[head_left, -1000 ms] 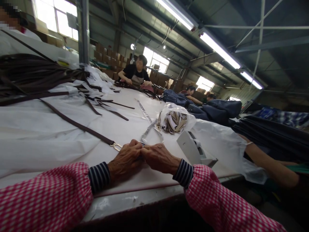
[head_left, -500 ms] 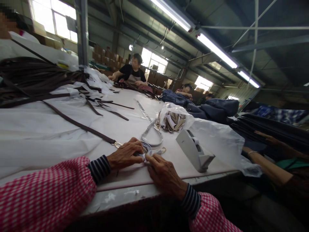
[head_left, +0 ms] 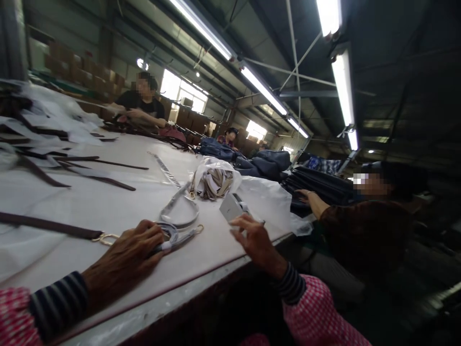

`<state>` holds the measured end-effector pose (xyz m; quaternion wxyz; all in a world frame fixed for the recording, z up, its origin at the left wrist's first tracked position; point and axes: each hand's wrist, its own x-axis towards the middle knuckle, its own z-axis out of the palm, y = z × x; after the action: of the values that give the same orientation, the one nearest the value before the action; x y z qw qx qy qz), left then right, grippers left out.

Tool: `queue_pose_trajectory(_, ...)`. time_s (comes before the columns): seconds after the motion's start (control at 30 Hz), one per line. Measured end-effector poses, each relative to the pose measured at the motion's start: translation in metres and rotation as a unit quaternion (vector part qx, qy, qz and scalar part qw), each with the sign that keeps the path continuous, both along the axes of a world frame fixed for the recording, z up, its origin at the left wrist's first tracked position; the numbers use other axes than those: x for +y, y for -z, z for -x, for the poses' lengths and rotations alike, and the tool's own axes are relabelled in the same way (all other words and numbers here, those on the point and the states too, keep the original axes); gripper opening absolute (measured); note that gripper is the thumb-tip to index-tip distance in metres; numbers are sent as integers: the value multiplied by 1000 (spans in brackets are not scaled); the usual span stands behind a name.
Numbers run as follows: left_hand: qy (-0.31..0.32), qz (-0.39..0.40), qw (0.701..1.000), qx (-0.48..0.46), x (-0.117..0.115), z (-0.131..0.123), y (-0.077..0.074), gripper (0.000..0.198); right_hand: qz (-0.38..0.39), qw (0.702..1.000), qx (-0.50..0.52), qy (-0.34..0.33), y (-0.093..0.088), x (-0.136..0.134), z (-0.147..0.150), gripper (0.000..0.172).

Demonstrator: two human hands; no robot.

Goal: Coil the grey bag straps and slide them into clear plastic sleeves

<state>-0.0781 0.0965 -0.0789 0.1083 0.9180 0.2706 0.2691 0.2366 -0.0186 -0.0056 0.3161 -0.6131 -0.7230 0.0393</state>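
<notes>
My left hand (head_left: 131, 250) is closed on a coiled grey strap (head_left: 182, 239) near the table's front edge, pressing it against the surface. White paper or tape shows around the coil by my fingertips, and a gold clasp (head_left: 199, 229) sticks out to the right. My right hand (head_left: 254, 240) is raised off the strap with fingers apart, in front of a grey tape dispenser (head_left: 230, 207) and partly covering it. Whether my fingers touch the dispenser I cannot tell. Close to my left wrist lies a dark brown strap (head_left: 50, 226) with a gold ring (head_left: 107, 238).
Behind the coil, a longer grey strap (head_left: 196, 211) loops across the white table. A plastic bag of beige straps (head_left: 215, 182) stands beyond it. Brown straps (head_left: 97, 178) lie at left, dark blue goods (head_left: 262, 163) at the back. A co-worker's arm (head_left: 317, 204) reaches in from the right.
My right hand has let go of the coil and moved right to the tape dispenser. My left hand stays on the coil. The view has turned right.
</notes>
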Motion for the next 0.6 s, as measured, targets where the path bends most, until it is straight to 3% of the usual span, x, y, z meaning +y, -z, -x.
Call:
queue_pose_trajectory(0.03, 1, 3, 1000, 12, 1, 1, 1, 14, 0, 997, 34, 74, -10, -1, -23, 17)
queue_pose_trajectory(0.1, -1, 8, 999, 36, 2, 1, 2, 18, 6, 988, 59, 146, -25, 0, -66, 19)
queue_pose_trajectory(0.23, -20, 7, 999, 31, 3, 2, 6, 16, 110, 970, 119, 181, -30, 9, -117, 23)
queue_pose_trajectory(0.37, -34, 9, 999, 28, 6, 3, 12, 16, 185, 950, 184, 172, -22, 15, -125, 28)
queue_pose_trajectory(0.6, -29, 15, 999, 39, 9, 7, 20, 18, 193, 923, 271, 191, -22, 25, -128, 19)
